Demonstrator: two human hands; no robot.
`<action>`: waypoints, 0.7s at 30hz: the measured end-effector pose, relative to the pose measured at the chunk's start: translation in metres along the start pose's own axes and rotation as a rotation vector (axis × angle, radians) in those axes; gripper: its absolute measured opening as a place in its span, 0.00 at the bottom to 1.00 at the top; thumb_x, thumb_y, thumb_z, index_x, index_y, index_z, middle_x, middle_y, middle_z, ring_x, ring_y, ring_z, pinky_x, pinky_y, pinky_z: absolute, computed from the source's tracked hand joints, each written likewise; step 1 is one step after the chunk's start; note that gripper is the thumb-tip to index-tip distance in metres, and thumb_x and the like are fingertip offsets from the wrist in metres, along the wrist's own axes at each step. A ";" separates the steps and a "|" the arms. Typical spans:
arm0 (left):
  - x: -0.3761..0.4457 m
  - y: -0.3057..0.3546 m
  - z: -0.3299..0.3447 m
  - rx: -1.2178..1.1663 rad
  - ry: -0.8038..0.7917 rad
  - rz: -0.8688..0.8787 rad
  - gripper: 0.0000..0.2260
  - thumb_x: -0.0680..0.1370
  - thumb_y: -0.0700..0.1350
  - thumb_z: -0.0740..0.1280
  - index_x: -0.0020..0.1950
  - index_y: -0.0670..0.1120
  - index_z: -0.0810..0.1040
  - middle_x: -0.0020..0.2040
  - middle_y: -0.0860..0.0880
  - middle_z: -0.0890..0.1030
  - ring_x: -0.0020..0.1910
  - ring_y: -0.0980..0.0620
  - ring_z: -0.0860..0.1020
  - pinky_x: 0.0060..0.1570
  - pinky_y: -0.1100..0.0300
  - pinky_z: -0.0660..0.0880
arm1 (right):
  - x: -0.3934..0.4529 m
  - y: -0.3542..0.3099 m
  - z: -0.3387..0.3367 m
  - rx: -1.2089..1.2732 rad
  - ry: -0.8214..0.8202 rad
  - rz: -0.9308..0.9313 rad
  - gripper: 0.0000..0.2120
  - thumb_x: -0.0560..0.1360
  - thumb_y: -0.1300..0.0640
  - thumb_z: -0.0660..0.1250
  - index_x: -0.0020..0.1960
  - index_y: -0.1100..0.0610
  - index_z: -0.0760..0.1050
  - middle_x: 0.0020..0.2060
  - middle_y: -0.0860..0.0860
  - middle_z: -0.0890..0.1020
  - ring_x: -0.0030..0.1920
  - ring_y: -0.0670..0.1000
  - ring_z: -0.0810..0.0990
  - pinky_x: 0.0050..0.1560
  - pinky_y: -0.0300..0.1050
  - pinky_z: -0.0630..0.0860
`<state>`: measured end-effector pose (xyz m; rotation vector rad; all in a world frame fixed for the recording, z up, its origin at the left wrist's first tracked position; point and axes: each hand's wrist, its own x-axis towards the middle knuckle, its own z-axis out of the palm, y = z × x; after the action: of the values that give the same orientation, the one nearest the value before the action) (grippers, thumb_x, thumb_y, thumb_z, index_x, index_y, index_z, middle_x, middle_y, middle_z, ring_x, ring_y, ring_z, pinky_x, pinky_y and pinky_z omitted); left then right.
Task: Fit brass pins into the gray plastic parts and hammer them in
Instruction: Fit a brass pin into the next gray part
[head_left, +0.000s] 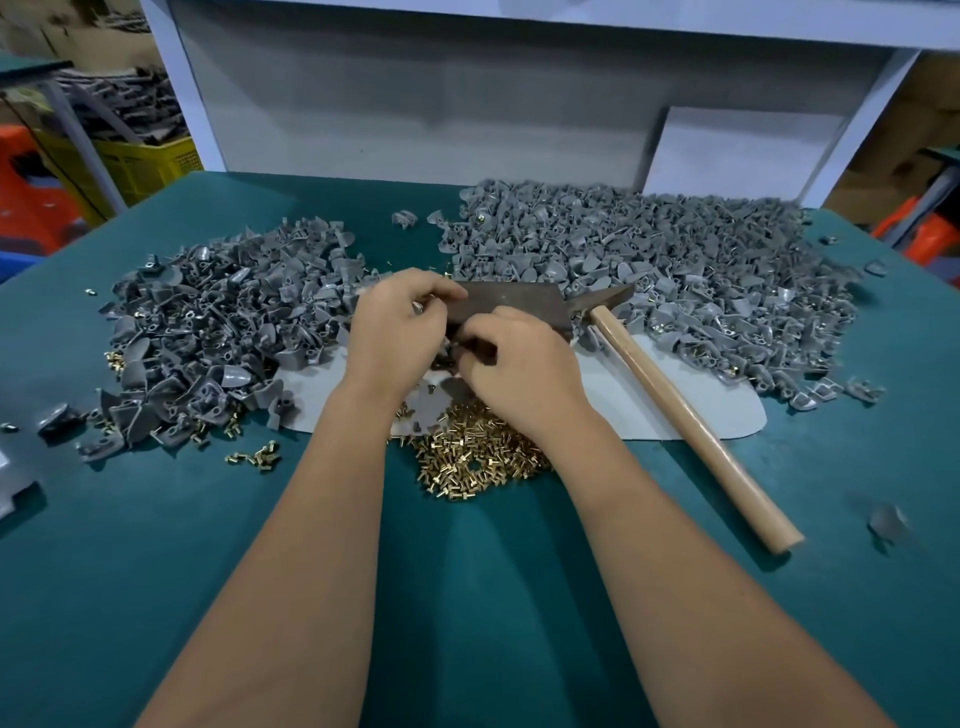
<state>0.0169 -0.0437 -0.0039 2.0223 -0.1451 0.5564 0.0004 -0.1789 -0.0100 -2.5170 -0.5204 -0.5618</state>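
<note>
Teal tabletop (156, 545), warehouse clutter behind; left hand (395, 332), right hand (524, 364) apparently pinching gray part (457, 345).

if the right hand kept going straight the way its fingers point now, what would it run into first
Probably the left hand: the right hand points left across the metal block, fingertips nearly meeting it. Depth is unclear.

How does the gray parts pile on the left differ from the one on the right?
The left pile is smaller and looser, with brass pins scattered along its near edge; the right pile is larger, denser and reaches further back on the table. The hammer leans its head against the right pile, not the left. Both hold the same gray plastic parts on the green table.
</note>
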 end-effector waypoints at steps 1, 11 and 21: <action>0.000 0.001 0.001 -0.009 0.025 0.009 0.17 0.71 0.34 0.61 0.45 0.54 0.82 0.45 0.59 0.81 0.47 0.62 0.77 0.49 0.64 0.74 | 0.001 0.002 -0.003 0.026 0.049 0.044 0.06 0.73 0.53 0.67 0.48 0.49 0.81 0.41 0.46 0.79 0.44 0.50 0.77 0.37 0.44 0.73; -0.003 0.003 0.017 0.255 -0.120 0.302 0.12 0.72 0.40 0.71 0.55 0.50 0.85 0.50 0.54 0.84 0.55 0.48 0.73 0.58 0.47 0.70 | 0.007 0.011 -0.007 0.151 0.177 0.386 0.04 0.75 0.51 0.64 0.43 0.50 0.75 0.38 0.45 0.80 0.39 0.49 0.77 0.36 0.44 0.72; 0.006 -0.006 0.018 0.229 -0.003 0.102 0.08 0.76 0.41 0.71 0.53 0.50 0.85 0.53 0.53 0.83 0.57 0.49 0.76 0.61 0.50 0.72 | 0.002 -0.001 -0.019 -0.012 -0.259 0.218 0.10 0.69 0.46 0.68 0.37 0.53 0.79 0.31 0.48 0.80 0.35 0.51 0.78 0.31 0.41 0.73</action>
<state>0.0305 -0.0554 -0.0136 2.2476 -0.1943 0.6586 -0.0035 -0.1883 0.0067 -2.6291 -0.3273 -0.1595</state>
